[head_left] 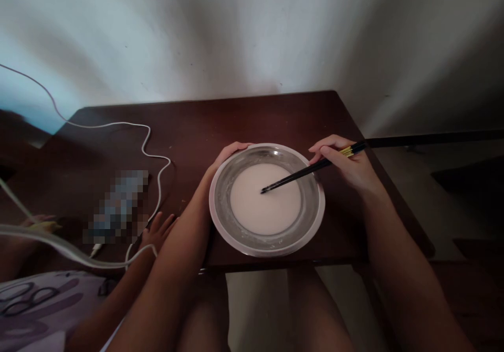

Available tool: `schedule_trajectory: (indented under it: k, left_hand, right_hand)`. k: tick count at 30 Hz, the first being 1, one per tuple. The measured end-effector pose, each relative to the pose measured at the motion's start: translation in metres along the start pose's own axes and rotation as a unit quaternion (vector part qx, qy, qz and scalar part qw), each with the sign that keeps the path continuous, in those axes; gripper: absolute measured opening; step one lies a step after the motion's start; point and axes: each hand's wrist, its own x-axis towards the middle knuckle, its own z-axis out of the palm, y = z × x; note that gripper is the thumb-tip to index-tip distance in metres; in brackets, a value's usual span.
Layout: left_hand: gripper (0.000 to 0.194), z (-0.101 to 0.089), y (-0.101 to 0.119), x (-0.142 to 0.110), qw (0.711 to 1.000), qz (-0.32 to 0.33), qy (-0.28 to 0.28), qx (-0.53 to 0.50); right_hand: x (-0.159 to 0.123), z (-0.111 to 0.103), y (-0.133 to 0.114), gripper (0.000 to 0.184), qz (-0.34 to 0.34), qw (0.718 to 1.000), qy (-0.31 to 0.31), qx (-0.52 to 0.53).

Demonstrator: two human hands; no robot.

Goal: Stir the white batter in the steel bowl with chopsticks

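A round metal bowl (222, 220) sits at the front edge of the dark table, holding a pale, milky liquid (260, 215). My left hand (230, 152) curls around the bowl's far left rim, its fingers partly hidden behind it. In my right hand (342, 160), closed near their upper end, are black chopsticks (299, 174) with a gold band. They slant down to the left over the bowl's right rim, and their tips meet the liquid near its middle.
Left of the bowl, a phone-like device (120, 205), blurred out, lies with a white cable (159, 184) running past it. Another person's hand (159, 228) rests on the table (252, 121) beside my left forearm. A pale wall (236, 37) stands behind the table.
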Motion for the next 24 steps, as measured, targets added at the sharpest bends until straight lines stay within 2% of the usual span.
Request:
schedule_trajectory:
  k: [6,12,17,22,24]
  left_hand:
    - [0.021,0.0016,0.0015,-0.0017,1.000,-0.008,0.001,0.007]
    - [0.020,0.0007,0.0009,-0.0012,1.000,0.004,-0.024,0.005]
    - [0.020,0.0005,0.0011,-0.0003,1.000,-0.002,-0.016,0.011]
    - [0.022,0.0026,0.0021,-0.0024,1.000,0.000,-0.015,0.014]
    - [0.022,0.0031,0.0020,-0.0025,1.000,-0.002,-0.006,0.012]
  right_hand:
    - [-0.0008,0.0005,0.0015,0.016,0.004,1.000,-0.009,-0.004]
    - [-0.0001,-0.0014,0.0033,0.020,0.007,1.000,0.023,-0.003]
    - [-0.0015,0.0004,0.0013,0.019,0.017,0.999,-0.027,0.003]
    - [-0.0004,-0.0010,0.0029,0.014,-0.003,1.000,0.024,0.006]
    - [-0.0007,-0.0019,0.0041,0.015,0.004,1.000,0.023,0.014]
